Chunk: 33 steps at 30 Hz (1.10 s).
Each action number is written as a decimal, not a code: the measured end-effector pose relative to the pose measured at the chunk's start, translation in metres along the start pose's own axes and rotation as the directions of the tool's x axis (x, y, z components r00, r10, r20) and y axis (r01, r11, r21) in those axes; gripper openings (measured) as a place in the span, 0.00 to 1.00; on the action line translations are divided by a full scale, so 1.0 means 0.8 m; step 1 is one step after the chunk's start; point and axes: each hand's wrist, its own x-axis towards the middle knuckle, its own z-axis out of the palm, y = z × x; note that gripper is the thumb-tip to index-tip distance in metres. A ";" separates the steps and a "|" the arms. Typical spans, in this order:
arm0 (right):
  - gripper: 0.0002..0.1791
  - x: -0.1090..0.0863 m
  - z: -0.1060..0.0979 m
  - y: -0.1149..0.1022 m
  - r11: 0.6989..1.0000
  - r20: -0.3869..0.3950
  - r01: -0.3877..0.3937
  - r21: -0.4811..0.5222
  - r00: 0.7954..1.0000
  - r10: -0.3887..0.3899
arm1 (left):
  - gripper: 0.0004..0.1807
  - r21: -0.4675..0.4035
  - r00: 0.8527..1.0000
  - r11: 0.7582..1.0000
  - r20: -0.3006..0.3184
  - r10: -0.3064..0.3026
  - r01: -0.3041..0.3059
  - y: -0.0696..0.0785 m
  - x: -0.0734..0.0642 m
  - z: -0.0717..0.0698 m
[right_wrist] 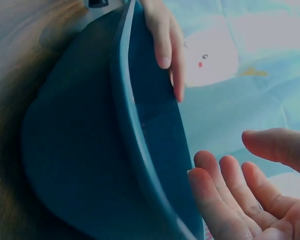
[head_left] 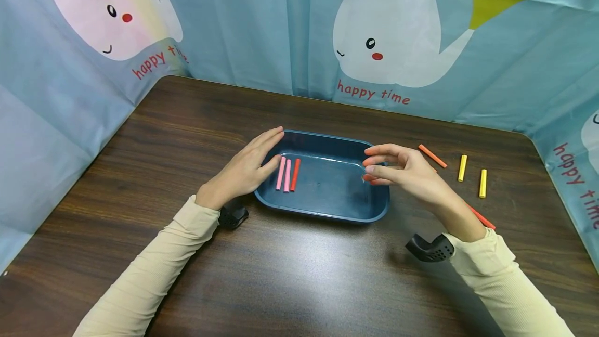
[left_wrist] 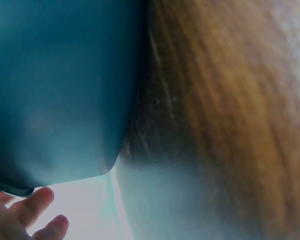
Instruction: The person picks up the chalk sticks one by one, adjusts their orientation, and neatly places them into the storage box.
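Observation:
In the head view a dark blue plastic basin (head_left: 323, 215) stands on the table. Two pink chalk-like sticks (head_left: 287, 176) and one red stick (head_left: 295, 175) lie side by side in its left part. My left hand (head_left: 245, 165) is at the left rim, fingers extended and thumb reaching over the inside toward the pink sticks. Above the right rim, my right hand (head_left: 398, 168) has its fingers loosely bent and the thumb apart. The right wrist view shows nothing between the right fingers (right_wrist: 230, 185). Seen from the left wrist, the basin's outer wall (left_wrist: 60, 100) fills the left side.
Right of the basin lie two yellow sticks (head_left: 462, 168), an orange stick (head_left: 432, 156) and a red stick (head_left: 482, 216) partly hidden by the right wrist. The dark wooden table (head_left: 210, 108) ends at a light blue curtain (head_left: 243, 25) with printed whales.

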 end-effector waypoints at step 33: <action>0.17 -0.050 -0.060 0.055 0.994 -0.144 0.025 0.110 0.989 -0.009 | 0.32 0.012 1.000 1.000 -0.007 0.021 -0.021 0.004 0.001 -0.001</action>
